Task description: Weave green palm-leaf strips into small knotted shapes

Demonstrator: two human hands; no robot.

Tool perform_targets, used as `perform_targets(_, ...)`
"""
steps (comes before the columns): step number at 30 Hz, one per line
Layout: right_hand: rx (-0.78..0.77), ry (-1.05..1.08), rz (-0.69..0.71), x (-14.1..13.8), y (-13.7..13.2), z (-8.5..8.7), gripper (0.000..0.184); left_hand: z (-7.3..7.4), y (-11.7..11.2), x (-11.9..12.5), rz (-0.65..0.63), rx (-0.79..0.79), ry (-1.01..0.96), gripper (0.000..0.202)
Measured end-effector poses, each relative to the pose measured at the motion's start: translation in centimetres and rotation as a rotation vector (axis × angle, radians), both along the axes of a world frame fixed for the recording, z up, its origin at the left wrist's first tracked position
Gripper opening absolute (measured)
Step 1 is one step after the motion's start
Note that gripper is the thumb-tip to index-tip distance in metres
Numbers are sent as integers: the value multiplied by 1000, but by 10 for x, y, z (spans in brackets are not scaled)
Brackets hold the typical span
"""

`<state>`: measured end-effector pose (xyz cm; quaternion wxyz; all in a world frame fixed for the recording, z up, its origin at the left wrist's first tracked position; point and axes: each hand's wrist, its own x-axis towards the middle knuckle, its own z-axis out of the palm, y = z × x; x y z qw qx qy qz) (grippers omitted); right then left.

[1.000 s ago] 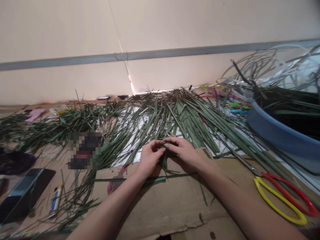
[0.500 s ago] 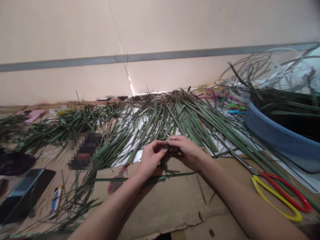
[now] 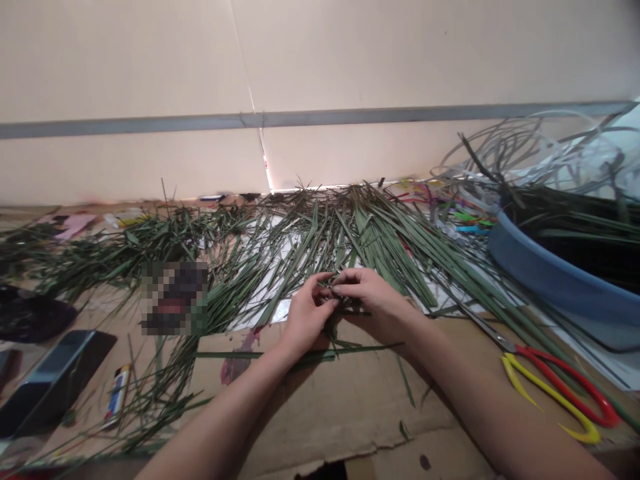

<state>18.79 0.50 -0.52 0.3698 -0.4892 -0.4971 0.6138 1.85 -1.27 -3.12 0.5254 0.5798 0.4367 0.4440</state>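
My left hand (image 3: 313,310) and my right hand (image 3: 367,293) meet over the front of a cardboard sheet (image 3: 350,413). Between their pinched fingertips is a small piece of green leaf strip (image 3: 330,327), part of it hanging below the fingers. The fingers hide most of its shape. Under my wrists a long leaf strip (image 3: 225,354) lies across the cardboard, with a few short scraps near it. Beyond my hands, long green leaf blades (image 3: 380,247) fan out over white sheets.
Scissors with red and yellow handles (image 3: 555,380) lie at the right. Behind them stands a blue tub (image 3: 540,267) holding leaves, with pale coiled strips (image 3: 525,147) beyond. At the left are a dark phone-like object (image 3: 55,373) and a lighter (image 3: 118,393). A wall rises behind.
The fingertips have shifted slightly around the leaf strip, and my right fingers are more curled. Both hands stay together in the same place, while the view has tilted a little.
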Motion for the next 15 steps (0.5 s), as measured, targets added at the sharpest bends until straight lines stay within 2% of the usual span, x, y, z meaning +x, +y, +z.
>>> perform_targets(2, 14, -18, -8, -2, 1, 0, 17, 1, 0, 0, -12, -2, 4, 48)
perform_targets(6, -61, 149, -27, -11, -5, 0, 20, 2, -1, 1, -26, -25, -7, 49)
perform_targets(8, -48, 155, -25, -14, -7, 0, 21, 3, -1, 2, -16, -27, -8, 49)
perform_targets(12, 61, 20, -10, -8, -1, 3, 14, 2, 0, 1, -4, -17, -14, 49)
perform_targets(15, 148, -167, 95, 0, 8, 8, 13, 0, 0, 0, -1, -10, 10, 52)
